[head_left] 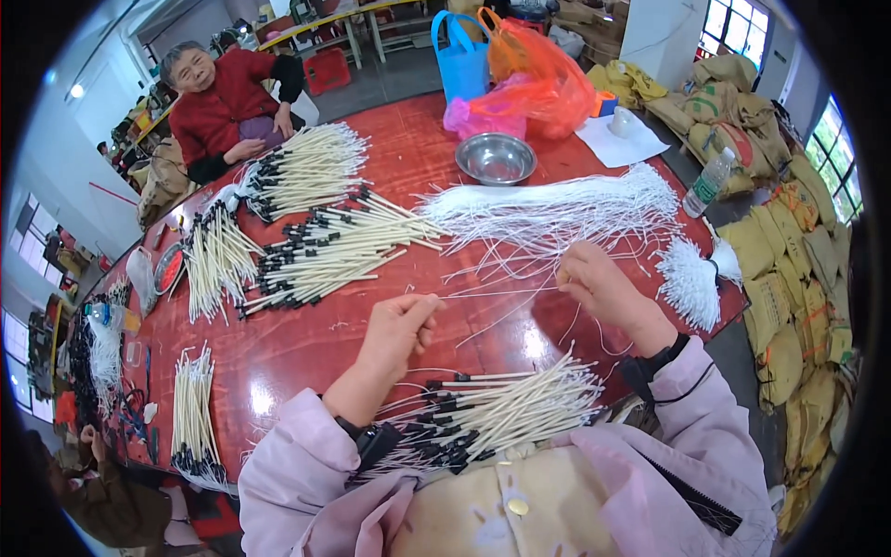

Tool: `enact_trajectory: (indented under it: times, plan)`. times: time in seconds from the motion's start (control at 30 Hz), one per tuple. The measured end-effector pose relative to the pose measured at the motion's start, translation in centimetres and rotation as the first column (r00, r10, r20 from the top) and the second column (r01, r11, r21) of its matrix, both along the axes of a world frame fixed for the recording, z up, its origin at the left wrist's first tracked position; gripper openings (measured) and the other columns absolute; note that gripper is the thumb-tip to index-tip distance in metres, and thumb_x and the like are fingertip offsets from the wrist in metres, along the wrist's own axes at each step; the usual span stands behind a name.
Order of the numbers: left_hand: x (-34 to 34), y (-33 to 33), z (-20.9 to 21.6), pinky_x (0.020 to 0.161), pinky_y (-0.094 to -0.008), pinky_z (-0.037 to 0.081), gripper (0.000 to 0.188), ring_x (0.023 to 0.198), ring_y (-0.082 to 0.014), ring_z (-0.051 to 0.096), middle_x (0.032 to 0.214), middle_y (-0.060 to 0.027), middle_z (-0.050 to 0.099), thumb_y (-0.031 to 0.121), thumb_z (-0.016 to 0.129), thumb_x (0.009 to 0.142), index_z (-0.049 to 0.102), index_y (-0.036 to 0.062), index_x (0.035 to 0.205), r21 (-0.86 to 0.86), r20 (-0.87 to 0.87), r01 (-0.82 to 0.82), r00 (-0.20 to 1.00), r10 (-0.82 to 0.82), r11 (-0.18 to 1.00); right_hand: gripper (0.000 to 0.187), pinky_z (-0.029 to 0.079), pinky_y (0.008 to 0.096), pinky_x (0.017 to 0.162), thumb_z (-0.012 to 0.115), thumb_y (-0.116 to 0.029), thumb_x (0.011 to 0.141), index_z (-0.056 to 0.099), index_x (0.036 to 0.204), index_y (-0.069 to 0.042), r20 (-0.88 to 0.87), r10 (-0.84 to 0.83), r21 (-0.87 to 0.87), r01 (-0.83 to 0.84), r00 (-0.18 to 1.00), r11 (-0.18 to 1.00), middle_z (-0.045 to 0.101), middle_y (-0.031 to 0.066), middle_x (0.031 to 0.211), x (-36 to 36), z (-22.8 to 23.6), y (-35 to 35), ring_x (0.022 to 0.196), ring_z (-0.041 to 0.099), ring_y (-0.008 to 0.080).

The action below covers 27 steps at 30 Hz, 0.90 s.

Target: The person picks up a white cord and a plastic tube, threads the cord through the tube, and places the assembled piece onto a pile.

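"So, how far is the work, if you begin from your left?"

"At the left, a bundle of cream sticks point(193, 399) with black ends lies on the red worktop point(288, 367). Behind it are bigger piles of similar sticks point(343, 246). I would judge the bundle as done, because it is laid neatly and white threads show at its near end. How each stick is fastened, I cannot tell."

"And in the middle?"

"My left hand point(406, 325) has thumb and forefinger pressed together, it seems on the end of a thin white strand point(501, 294). This strand is stretched above the worktop, so I believe that one piece is only partly handled. Nearer to my body lies a pile of black-ended sticks point(534, 408); whether these are finished, I am not sure."

"What is left, then?"

"Beyond the strand, loose white strands point(557, 213) lie in a wide heap, so probably much remains. My right hand point(599, 278) has its fingers curled near the strand's other end; if they are clamped on it, I cannot tell. At the far right, a tied white bundle point(690, 283) looks not yet opened."
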State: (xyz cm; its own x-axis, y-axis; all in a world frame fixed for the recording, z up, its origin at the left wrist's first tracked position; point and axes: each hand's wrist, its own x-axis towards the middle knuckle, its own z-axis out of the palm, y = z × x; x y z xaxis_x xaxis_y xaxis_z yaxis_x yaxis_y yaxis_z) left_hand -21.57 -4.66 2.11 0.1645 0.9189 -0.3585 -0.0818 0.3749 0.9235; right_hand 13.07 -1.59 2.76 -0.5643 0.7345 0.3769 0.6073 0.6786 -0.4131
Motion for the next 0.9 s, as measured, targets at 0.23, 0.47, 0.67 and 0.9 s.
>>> enact_trajectory:
  times: [0.23, 0.47, 0.67, 0.9]
  plan:
    - [-4.6, -0.4, -5.4, 0.048, -0.0272, 0.044, 0.021, 0.054, -0.0094, 0.058, 0.064, -0.0028, 0.065, 0.020, 0.072, 0.093, 0.075, -0.0006, 0.089, 0.185, -0.415, 0.052, 0.909, 0.031, 0.981, 0.018, 0.045, 0.0424, 0.089, 0.075, -0.012, 0.080, 0.062, 0.090, -0.005, 0.116, 0.098, -0.078, -0.089, 0.988, 0.993, 0.061, 0.0090, 0.098, -0.7, -2.1, -0.1, 0.098, 0.056, 0.0315]
    - [-7.5, -1.8, -8.0, 0.046, -0.0248, 0.042, 0.022, 0.050, -0.0068, 0.057, 0.059, -0.0004, 0.063, 0.017, 0.071, 0.093, 0.073, -0.0013, 0.081, 0.315, -0.689, 0.125, 0.712, 0.136, 0.941, 0.048, 0.044, 0.0423, 0.102, 0.078, -0.027, 0.080, 0.067, 0.121, -0.003, 0.169, 0.015, -0.057, -0.006, 0.985, 0.998, 0.063, 0.0118, 0.128, -1.5, -3.5, -1.6, 0.113, 0.055, 0.0324]
    - [-7.6, -2.4, -8.1, 0.046, -0.0248, 0.042, 0.022, 0.049, -0.0068, 0.056, 0.059, -0.0005, 0.063, 0.017, 0.070, 0.093, 0.072, -0.0017, 0.081, 0.344, -0.679, 0.118, 0.716, 0.160, 0.931, 0.070, 0.041, 0.0438, 0.108, 0.076, -0.038, 0.081, 0.059, 0.135, 0.003, 0.306, 0.093, -0.063, -0.078, 0.947, 0.995, 0.051, 0.0145, 0.149, -4.0, -3.4, -2.9, 0.122, 0.050, 0.0345]
    - [-7.1, -3.1, -5.4, 0.048, -0.0235, 0.042, 0.020, 0.056, -0.0059, 0.059, 0.062, -0.0014, 0.065, 0.013, 0.068, 0.094, 0.072, -0.0013, 0.081, -0.067, -0.156, -0.177, 0.974, 0.165, 0.982, 0.076, 0.040, 0.0455, 0.109, 0.071, -0.047, 0.083, 0.057, 0.135, 0.007, 0.394, 0.116, -0.132, -0.069, 0.912, 0.989, 0.049, 0.0153, 0.151, -4.3, -3.4, -2.9, 0.123, 0.049, 0.0350]
